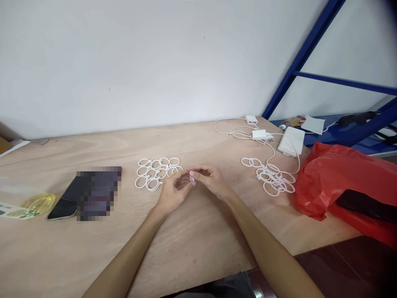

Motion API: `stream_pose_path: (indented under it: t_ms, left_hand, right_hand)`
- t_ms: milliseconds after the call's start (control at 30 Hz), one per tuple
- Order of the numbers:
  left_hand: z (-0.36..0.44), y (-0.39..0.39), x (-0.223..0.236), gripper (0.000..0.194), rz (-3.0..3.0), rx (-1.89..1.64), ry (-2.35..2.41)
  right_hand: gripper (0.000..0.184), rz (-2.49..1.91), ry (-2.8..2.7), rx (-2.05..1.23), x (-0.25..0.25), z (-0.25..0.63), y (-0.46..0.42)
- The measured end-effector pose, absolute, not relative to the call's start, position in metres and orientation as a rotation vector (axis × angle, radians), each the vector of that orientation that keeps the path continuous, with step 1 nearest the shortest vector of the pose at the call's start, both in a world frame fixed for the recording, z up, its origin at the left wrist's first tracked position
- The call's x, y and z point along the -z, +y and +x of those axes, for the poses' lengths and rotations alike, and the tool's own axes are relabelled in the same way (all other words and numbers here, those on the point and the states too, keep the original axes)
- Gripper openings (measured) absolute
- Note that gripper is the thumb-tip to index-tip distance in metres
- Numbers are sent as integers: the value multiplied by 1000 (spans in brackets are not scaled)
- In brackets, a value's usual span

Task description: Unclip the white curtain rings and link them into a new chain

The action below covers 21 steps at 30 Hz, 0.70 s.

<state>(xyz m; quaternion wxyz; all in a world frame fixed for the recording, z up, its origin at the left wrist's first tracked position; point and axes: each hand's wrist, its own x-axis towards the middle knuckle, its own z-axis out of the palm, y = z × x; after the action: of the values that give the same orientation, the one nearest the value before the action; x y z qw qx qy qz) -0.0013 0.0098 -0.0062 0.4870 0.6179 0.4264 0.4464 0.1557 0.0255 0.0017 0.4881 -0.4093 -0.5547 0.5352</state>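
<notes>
White, one small piece is pinched between my left hand and right hand, both angled inward over the table; outward, I count two groups of rings, one phone, one red bag.

Indoors: you are at a light wood tabletop against a plain white wall; a blue frame stands at right. Multi-port charger, phone and red plastic bag lie about. Workshop or home, you cannot tell which.
</notes>
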Motion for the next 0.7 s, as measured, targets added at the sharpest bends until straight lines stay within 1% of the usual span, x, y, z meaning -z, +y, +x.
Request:
stream_pose_path:
  t_ms: [133, 367, 567, 700]
  left_hand:
    - [0, 9, 5, 35, 1522, -1078, 1063]
    - [1, 6, -5, 34, 1589, -1023, 1029]
    - [0, 5, -6, 35, 1606, -997, 1025]
    - [-1, 6, -4, 35, 1593, -998, 1051]
  right_hand:
    - [20, -1041, -1453, -1205, -3, 156, 23]
    - [19, -1097, -1530, -1045, -1, 150, 19]
    - [17, -1085, -1516, -1026, -1, 151, 19]
    - [17, -1085, -1507, -1075, 1, 150, 20]
